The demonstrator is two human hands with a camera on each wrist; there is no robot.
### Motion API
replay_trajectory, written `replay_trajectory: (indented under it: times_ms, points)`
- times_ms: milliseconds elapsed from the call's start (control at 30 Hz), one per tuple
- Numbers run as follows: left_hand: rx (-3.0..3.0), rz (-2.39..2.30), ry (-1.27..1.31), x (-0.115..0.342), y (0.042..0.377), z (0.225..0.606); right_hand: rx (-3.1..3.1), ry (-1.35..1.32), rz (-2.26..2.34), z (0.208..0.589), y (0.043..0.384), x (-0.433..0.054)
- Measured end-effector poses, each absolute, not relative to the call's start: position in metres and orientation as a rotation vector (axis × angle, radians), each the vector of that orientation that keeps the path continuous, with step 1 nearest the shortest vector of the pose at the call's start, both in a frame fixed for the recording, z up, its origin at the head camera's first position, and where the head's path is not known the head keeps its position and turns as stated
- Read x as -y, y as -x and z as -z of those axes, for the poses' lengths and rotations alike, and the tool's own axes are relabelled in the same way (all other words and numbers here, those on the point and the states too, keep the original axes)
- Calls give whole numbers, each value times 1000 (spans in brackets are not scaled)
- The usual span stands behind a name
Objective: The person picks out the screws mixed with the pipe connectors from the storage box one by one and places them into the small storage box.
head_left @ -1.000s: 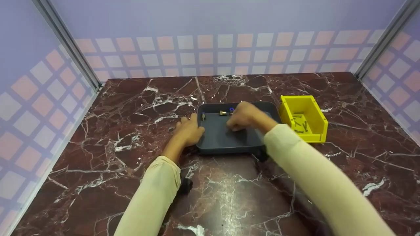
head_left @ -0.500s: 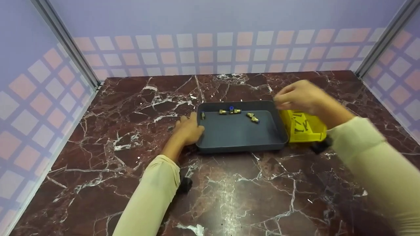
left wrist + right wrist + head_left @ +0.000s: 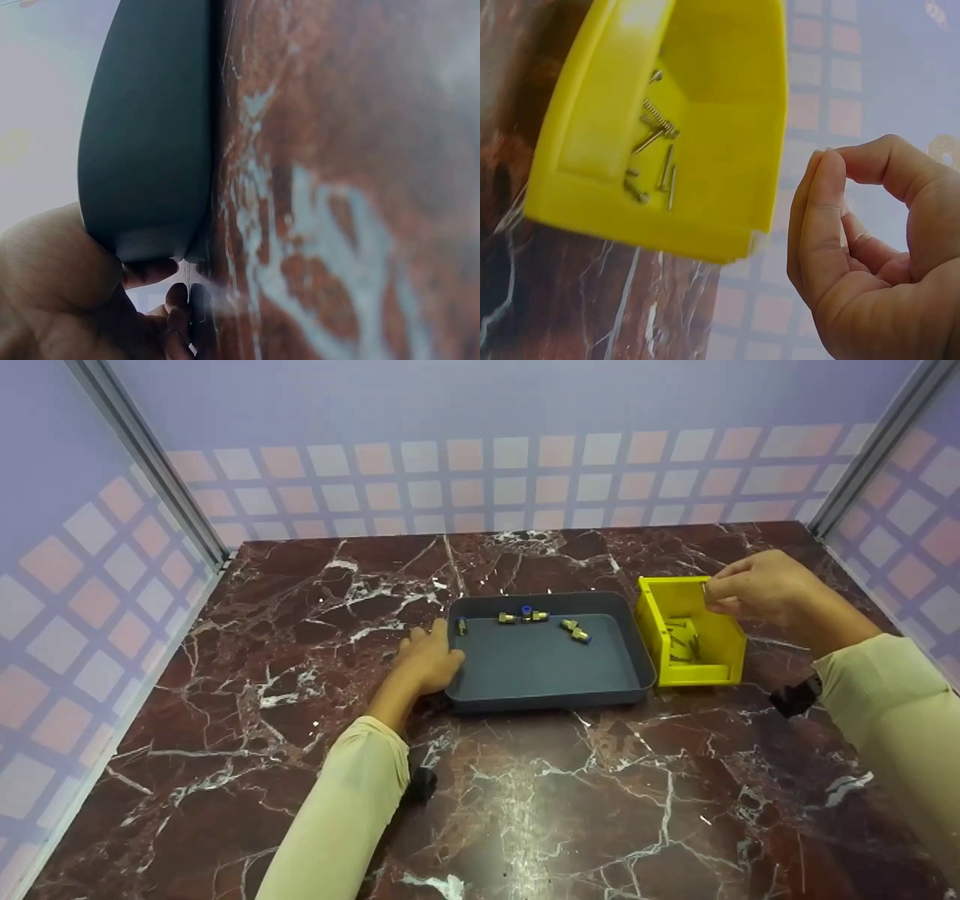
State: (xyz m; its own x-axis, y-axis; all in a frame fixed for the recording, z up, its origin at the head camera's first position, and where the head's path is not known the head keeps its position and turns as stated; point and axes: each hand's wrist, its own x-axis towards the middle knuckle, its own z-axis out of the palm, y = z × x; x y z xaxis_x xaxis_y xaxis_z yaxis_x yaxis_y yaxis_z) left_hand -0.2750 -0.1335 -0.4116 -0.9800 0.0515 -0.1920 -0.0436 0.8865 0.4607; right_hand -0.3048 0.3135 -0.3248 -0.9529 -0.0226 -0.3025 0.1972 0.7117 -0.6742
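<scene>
My left hand point(image 3: 429, 661) holds the left wall of a dark grey rectangular tray point(image 3: 551, 696). In the left wrist view, the thumb side presses the tray's outer wall point(image 3: 150, 142) and the curled fingertips show below its corner. My right hand point(image 3: 769, 587) is raised over the right side of a yellow open-front bin point(image 3: 697, 675), thumb and fingers pinched together. A thin dark piece, apparently a screw point(image 3: 706, 589), shows at its fingertips in the head view. The right wrist view hides it behind the fingers. Several metal screws point(image 3: 660, 124) lie on the bin's floor.
Inside the tray, several brass fittings with blue collars lie apart: one fitting point(image 3: 461, 626) at the left wall, others point(image 3: 535, 616) along the back, a pair point(image 3: 576, 631) to the right. The bin stands against the tray's right side. Patterned panels point(image 3: 510, 480) enclose the marble-look table point(image 3: 337, 600).
My right hand has risen out of the tray and moved right to above the yellow bin, uncovering the fittings. The left hand has stayed at the tray's left wall.
</scene>
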Motion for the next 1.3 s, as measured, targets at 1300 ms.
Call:
replay_trajectory:
  times_ms: [1300]
  points:
    - [-2864, -695, -13, 140, 272, 410, -2555, -184, 1246, 331, 293, -323]
